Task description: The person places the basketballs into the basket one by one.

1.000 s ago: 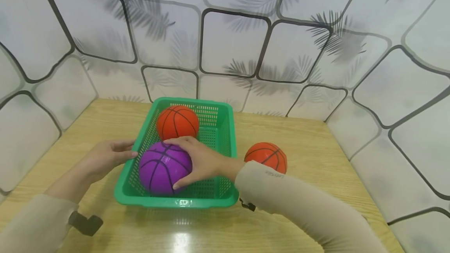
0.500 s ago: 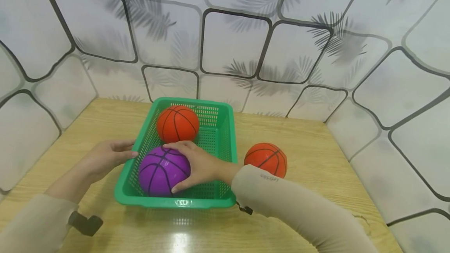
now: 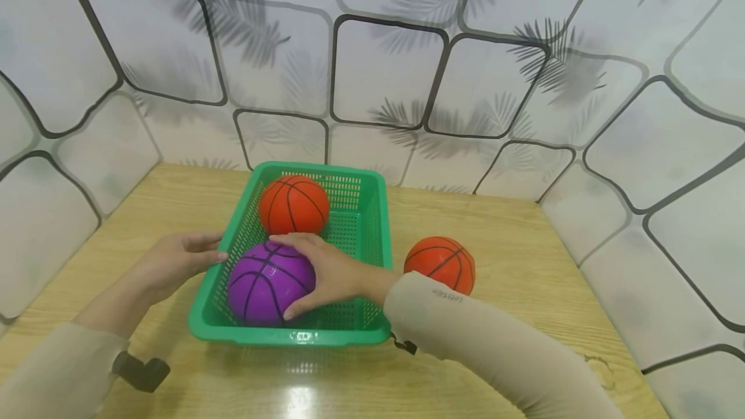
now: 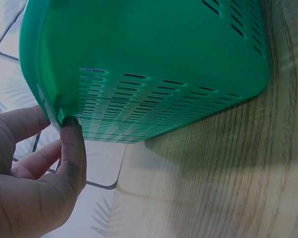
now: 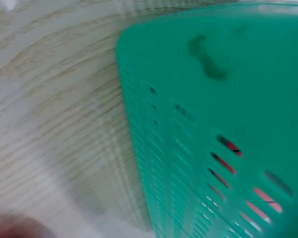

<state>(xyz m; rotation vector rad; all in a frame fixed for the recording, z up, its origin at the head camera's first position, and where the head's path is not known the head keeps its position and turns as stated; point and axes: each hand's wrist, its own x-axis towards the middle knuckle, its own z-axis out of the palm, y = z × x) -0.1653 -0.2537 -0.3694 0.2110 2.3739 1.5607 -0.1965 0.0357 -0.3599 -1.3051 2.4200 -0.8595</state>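
A green plastic basket (image 3: pixel 302 336) with slotted walls stands on the table. My left hand (image 3: pixel 177 260) pinches its left rim; in the left wrist view, the thumb and fingers meet across the rim of the basket (image 4: pixel 104 44). Inside, at the front left, sits a purple ball (image 3: pixel 268 290) with black basketball lines. My right hand (image 3: pixel 328 273) reaches over the right side and grips that ball, thumb near the front and fingers over the top. Behind it in the basket lies an orange-red basketball (image 3: pixel 293 205). The right wrist view catches only the basket wall (image 5: pixel 228 89), not the hand.
A second orange-red basketball (image 3: pixel 445 264) rests on the wooden table (image 3: pixel 500 231) right of the basket, partly behind my right sleeve (image 3: pixel 465 315). A patterned wall covering (image 3: pixel 384 70) rises behind the table and along both sides.
The purple ball has sunk slightly towards the front of the basket, my right hand moving with it. A gap to the rear basketball shows more clearly. My left hand keeps its place.
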